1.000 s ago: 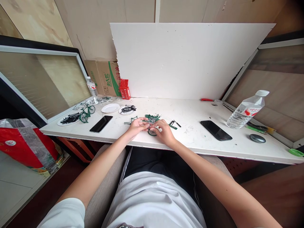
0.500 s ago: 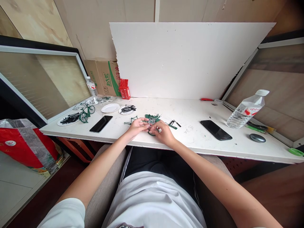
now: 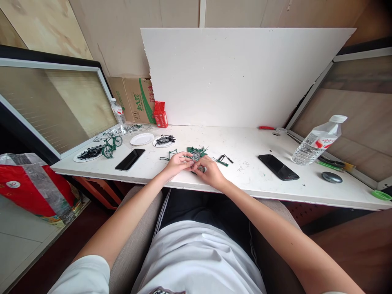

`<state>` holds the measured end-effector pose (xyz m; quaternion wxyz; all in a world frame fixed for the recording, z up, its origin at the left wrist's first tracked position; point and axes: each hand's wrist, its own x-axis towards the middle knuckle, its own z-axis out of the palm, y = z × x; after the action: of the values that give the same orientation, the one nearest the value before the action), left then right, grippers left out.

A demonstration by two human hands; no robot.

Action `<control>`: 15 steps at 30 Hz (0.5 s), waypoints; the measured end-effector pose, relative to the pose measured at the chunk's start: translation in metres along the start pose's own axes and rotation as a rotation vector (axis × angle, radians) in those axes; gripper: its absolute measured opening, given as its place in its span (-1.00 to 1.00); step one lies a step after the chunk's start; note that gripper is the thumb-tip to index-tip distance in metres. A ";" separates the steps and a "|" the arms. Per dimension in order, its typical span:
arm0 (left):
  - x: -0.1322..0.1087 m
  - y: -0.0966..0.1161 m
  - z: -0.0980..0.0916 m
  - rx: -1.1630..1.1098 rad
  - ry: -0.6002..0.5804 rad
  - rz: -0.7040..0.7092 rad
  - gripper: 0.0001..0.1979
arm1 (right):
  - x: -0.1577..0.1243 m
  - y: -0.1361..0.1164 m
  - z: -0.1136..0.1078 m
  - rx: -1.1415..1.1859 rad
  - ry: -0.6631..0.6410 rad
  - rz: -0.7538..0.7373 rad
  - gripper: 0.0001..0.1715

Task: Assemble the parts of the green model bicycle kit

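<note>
My left hand (image 3: pixel 178 163) and my right hand (image 3: pixel 208 171) meet near the table's front edge, fingers bent and pinched together. Between their fingertips is a small model bicycle wheel (image 3: pixel 201 168), mostly covered by the fingers. Just behind the hands lies a cluster of green plastic parts (image 3: pixel 197 151). A green bicycle frame part (image 3: pixel 169 155) rests left of my left hand. To the right of my right hand are another green part (image 3: pixel 221 160) and a thin black tool (image 3: pixel 228 159).
At the left, a green model bicycle (image 3: pixel 112 145) stands by a plate of black parts (image 3: pixel 88 153). A white plate (image 3: pixel 142 139), a second parts plate (image 3: pixel 164 141) and a phone (image 3: pixel 130 159) are nearby. On the right are another phone (image 3: pixel 278 167), a water bottle (image 3: pixel 318 141) and a mouse (image 3: pixel 332 177).
The fingertips have shifted slightly and drawn closer together, with the right fingers turned a little. The wheel rim has changed angle between them. Other things on the table stay put.
</note>
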<state>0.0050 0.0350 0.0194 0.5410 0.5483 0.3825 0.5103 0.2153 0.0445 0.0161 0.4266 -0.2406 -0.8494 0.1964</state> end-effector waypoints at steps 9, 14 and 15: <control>0.000 -0.002 -0.001 0.070 -0.016 0.024 -0.45 | 0.000 0.001 0.001 -0.027 -0.023 -0.081 -0.89; 0.001 -0.003 -0.002 0.088 -0.005 0.023 -0.44 | 0.000 -0.001 0.001 -0.047 -0.007 -0.052 -0.81; 0.001 -0.003 -0.002 0.082 -0.004 0.019 -0.43 | 0.001 -0.002 0.001 -0.050 0.025 -0.030 -0.82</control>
<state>0.0038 0.0364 0.0162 0.5141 0.5746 0.3968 0.4981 0.2141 0.0433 0.0170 0.4339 -0.2408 -0.8522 0.1658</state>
